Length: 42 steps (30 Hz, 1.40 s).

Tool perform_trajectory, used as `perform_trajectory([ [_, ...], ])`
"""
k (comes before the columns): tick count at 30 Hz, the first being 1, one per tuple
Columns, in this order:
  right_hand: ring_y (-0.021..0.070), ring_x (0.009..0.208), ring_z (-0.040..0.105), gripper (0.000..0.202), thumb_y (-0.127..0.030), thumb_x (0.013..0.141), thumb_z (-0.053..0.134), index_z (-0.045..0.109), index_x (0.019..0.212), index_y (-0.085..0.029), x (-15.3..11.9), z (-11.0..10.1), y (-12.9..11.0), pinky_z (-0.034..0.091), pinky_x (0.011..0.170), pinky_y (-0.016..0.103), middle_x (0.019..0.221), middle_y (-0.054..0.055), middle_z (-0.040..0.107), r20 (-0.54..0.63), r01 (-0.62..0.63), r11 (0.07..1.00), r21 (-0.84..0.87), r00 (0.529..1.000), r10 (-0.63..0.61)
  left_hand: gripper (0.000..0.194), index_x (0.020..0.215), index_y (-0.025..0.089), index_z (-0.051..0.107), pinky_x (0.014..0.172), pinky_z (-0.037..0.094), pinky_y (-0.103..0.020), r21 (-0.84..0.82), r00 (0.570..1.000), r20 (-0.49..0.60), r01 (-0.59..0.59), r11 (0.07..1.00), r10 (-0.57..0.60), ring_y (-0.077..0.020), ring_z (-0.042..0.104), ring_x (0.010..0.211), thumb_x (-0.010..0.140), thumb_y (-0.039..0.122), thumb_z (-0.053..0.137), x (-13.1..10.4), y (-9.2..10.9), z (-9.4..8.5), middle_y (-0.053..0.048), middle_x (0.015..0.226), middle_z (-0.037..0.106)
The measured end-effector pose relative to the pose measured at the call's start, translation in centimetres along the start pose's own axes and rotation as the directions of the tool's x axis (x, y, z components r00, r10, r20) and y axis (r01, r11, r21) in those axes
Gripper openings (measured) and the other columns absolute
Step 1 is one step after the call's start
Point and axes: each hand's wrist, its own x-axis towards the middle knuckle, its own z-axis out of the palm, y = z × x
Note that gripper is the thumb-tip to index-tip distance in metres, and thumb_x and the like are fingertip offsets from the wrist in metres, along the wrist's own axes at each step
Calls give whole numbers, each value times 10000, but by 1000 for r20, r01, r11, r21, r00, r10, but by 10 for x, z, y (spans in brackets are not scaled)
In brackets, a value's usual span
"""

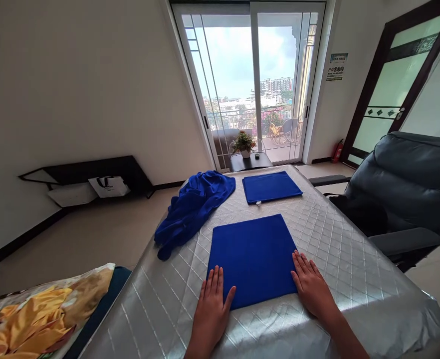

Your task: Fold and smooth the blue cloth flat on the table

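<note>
A person's left hand (211,305) and right hand (312,283) are resting flat, gripping nothing, at opposite sides of the nearer folded blue cloth (255,259) on a silver-covered bench (319,224). The cloth is appearing light, soft and floppy, probably needing support under opposite edges.

Folded cloth (257,259): deep, even blue, plain. Folded to neat, roughly square panel. Lies flat, upper face smooth, hardly crease showing. Edges mostly straight, two far corners crisp, outline turned slightly askew. Layer count hard to tell. Rests on silver, diamond-quilted top of bench (160,319), toward near end, all of it well inside bench edges. Second folded cloth (272,186), same blue, lies just beyond, apart. Crumpled blue cloth (201,199) lies loosely heaped to far left, also apart.
</note>
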Motion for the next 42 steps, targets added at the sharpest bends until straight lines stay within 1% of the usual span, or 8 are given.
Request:
perform_trajectory([
  [7, 196, 1562, 148, 613, -424, 1078, 143, 194, 1620, -141, 0, 0, 2, 170, 1276, 444, 1684, 40, 166, 12, 13, 998, -59, 1000, -12, 756, 1615, 189, 73, 1246, 300, -511, -25, 997, -76, -7, 1000, 5, -270, 267, 1546, 1030, 610, 303, -1, 4, 3, -90, 1679, 260],
  [14, 204, 1562, 158, 601, -389, 1076, 152, 224, 1620, -142, 27, -17, -6, 193, 1269, 455, 1683, 45, 176, 9, 22, 994, -105, 1000, -22, 777, 1619, 166, 156, 1245, 301, -524, -63, 998, -55, 2, 998, -5, -285, 265, 1546, 1016, 637, 292, -1, 4, 2, -104, 1673, 274],
  [19, 209, 1564, 152, 600, -357, 1067, 205, 228, 1619, -124, 48, -11, -7, 176, 1269, 449, 1684, 72, 182, 34, 2, 992, -124, 999, 2, 763, 1618, 166, 186, 1248, 295, -512, -59, 999, -46, 11, 998, -14, -278, 270, 1545, 1021, 634, 272, 0, 7, 1, -102, 1672, 276],
  [29, 181, 1570, 106, 620, -401, 1070, 165, 170, 1626, -128, 50, -5, -5, 97, 1280, 418, 1693, 31, 138, 55, -17, 998, -52, 998, 20, 824, 1603, 85, 231, 1242, 306, -517, -18, 1000, 5, 24, 1000, -24, -300, 260, 1544, 1015, 662, 235, 14, 1, -3, -165, 1663, 275],
  [32, 188, 1570, 108, 621, -394, 1068, 181, 181, 1627, -124, 51, -7, -5, 96, 1278, 424, 1691, 42, 148, 52, -14, 999, -35, 999, 16, 784, 1610, 132, 243, 1229, 329, -535, -37, 997, 20, -74, 997, 75, -305, 289, 1534, 1021, 650, 249, 38, 33, -15, -152, 1655, 310],
  [36, 202, 1568, 124, 625, -373, 1059, 200, 205, 1622, -102, 51, -7, -3, 115, 1274, 427, 1687, 62, 164, 49, 5, 999, -35, 999, -4, 747, 1596, 118, 299, 1246, 318, -484, -108, 948, 63, -305, 946, 313, -272, 284, 1537, 1039, 610, 227, 77, 109, -24, -150, 1647, 331],
  [39, 202, 1568, 122, 619, -328, 1045, 217, 222, 1617, -92, 51, -5, -1, 114, 1274, 423, 1687, 72, 166, 45, 25, 998, -50, 999, -22, 697, 1601, 113, 283, 1254, 308, -467, -154, 897, 49, -428, 890, 440, -253, 251, 1547, 1059, 547, 229, 100, 160, -19, -147, 1649, 327],
  [42, 191, 1570, 107, 612, -304, 1041, 206, 210, 1623, -114, 51, -4, 0, 106, 1276, 416, 1690, 61, 158, 49, 25, 999, -49, 999, -23, 664, 1610, 112, 247, 1258, 297, -483, -183, 883, 45, -453, 872, 468, -249, 225, 1553, 1071, 498, 199, 109, 185, -10, -145, 1650, 322],
])
